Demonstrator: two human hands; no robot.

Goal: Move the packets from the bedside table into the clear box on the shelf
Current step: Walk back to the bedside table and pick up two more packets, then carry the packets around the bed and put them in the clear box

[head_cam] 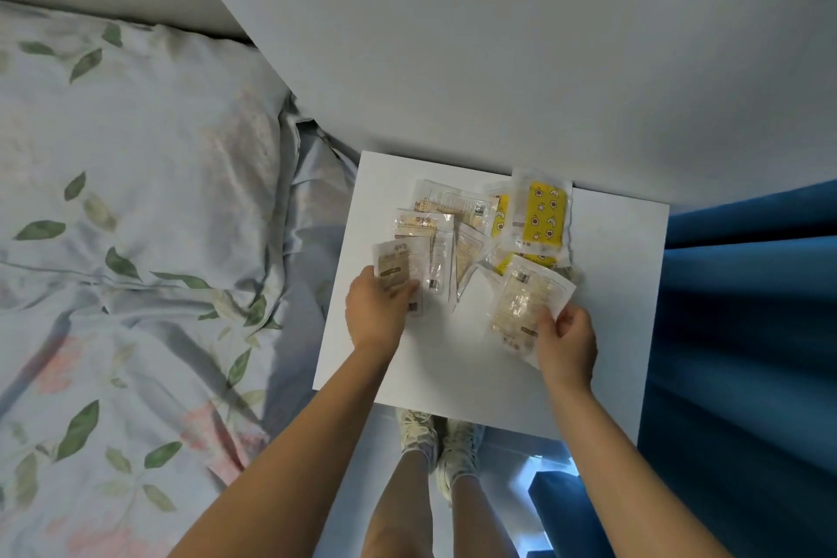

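On your left lies a bed with leaf-printed pale bedding (pixel 136 240); a plain grey-white wall (pixel 498 36) stands far, deep blue curtains (pixel 747 331) hang right.

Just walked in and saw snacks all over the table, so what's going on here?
A person stands at a white bedside table gathering packets. The left hand holds a pale packet at the pile's left edge; the right hand pinches a clear packet at the near right. More packets, including a yellow one, still lie on the table. No clear box is in view.
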